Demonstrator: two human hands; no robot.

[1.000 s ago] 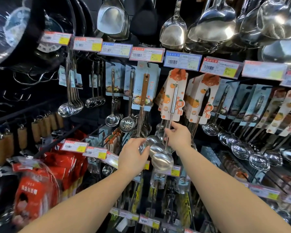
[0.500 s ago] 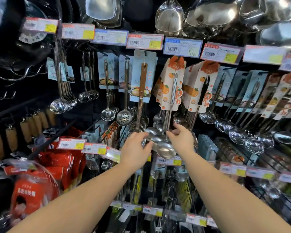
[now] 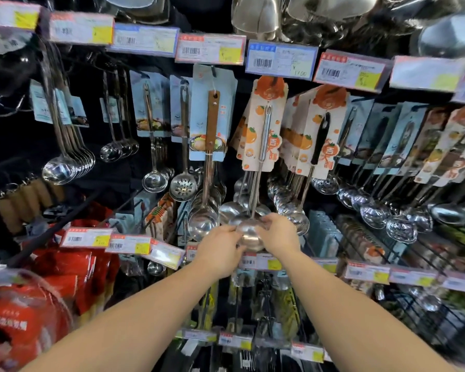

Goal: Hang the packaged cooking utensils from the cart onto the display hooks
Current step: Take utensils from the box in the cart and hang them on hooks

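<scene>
Steel is what I have between my palms: the bowl of the front ladle (image 3: pixel 249 234), whose thin handle runs up to an orange-printed card (image 3: pixel 263 124) near the top of the rack. The card's top looks to sit on a display hook, but the hook itself is hidden, so I cannot tell whether it is fully seated.

Going left to right, my left hand (image 3: pixel 220 251) cups the bowl's left side with fingers curled round its rim, touching it. The bowl lies between both hands, low and in front of the other ladle bowls (image 3: pixel 232 208) stacked on the same hook. My right hand (image 3: pixel 278 234) presses the right side of the bowl, fingers bent over its upper edge. So both hands hold the one ladle by its bowl, well apart from the card where it hangs.

What I think could go wrong comes from that distance. Steering from the bottom, a push upward or sideways could tip the card off the hook, and the ladle would drop into the racks below. Letting go unevenly could set it swinging into the copper-handled ladle (image 3: pixel 208 183) just to the left or the black-handled skimmers (image 3: pixel 317 146) to the right, knocking their cards askew. The polished bowl also looks slippery, and the price tags (image 3: pixel 263 261) just under my wrists could snag as I pull back.
</scene>
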